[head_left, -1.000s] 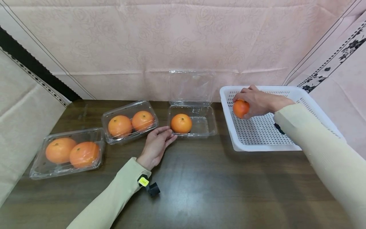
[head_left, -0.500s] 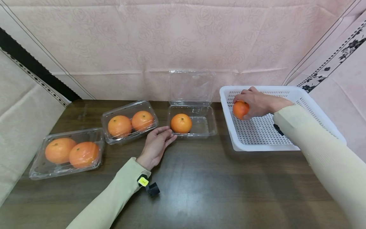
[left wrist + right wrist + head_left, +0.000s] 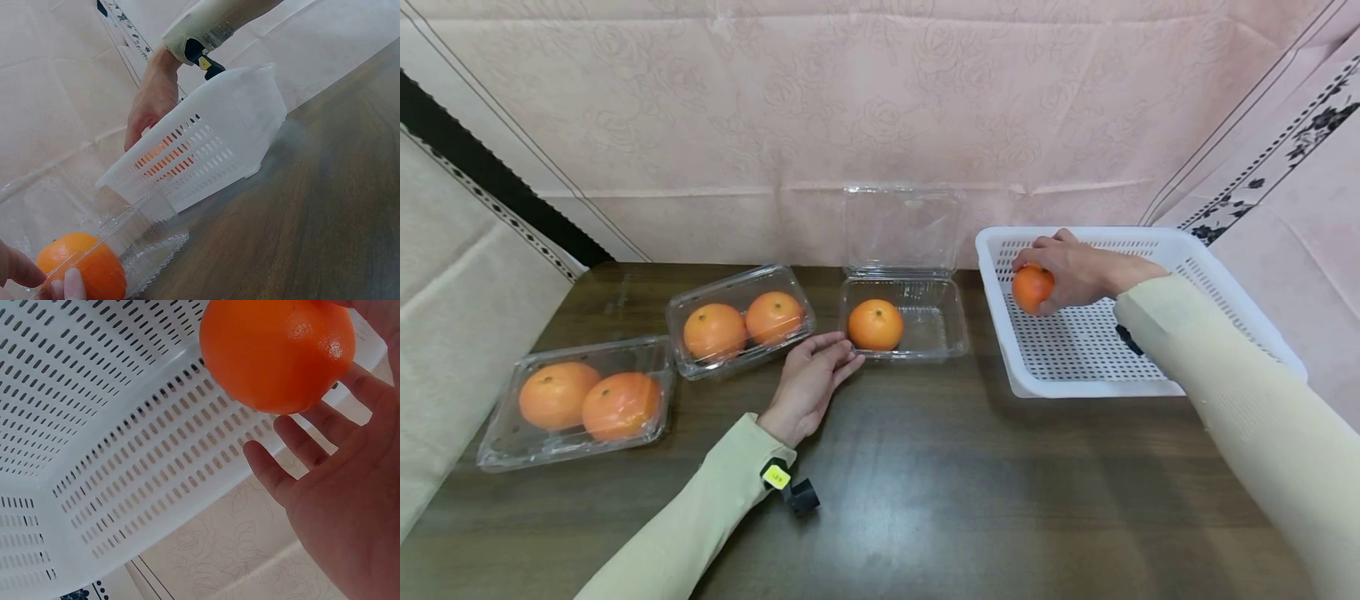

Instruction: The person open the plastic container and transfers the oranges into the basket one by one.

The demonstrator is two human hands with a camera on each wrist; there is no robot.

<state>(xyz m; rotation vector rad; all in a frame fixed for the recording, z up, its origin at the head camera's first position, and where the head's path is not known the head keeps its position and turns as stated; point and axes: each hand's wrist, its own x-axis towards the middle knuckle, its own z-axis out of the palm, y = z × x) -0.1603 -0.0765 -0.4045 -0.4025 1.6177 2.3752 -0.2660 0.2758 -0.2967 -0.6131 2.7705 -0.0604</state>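
Note:
My right hand (image 3: 1071, 268) holds an orange (image 3: 1032, 287) inside the white perforated basket (image 3: 1022, 387), near its left wall. Fingers and thumb curve round the fruit in the right wrist view, where the orange (image 3: 278, 353) shows large. At the middle of the table, my left hand (image 3: 808, 387) pinches the front left corner of an open clear plastic clamshell container (image 3: 936, 321). One orange (image 3: 876, 324) sits in that container's left half, and its lid (image 3: 902, 229) stands raised behind. The left wrist view shows the left fingertips (image 3: 74, 282) at the rim, beside the orange (image 3: 94, 265).
Two closed clear containers stand to the left, each with two oranges: one container (image 3: 741, 292) is just beside the left hand, the other (image 3: 512, 433) farther left. Patterned cloth (image 3: 880, 108) hangs behind the dark wooden table (image 3: 925, 492).

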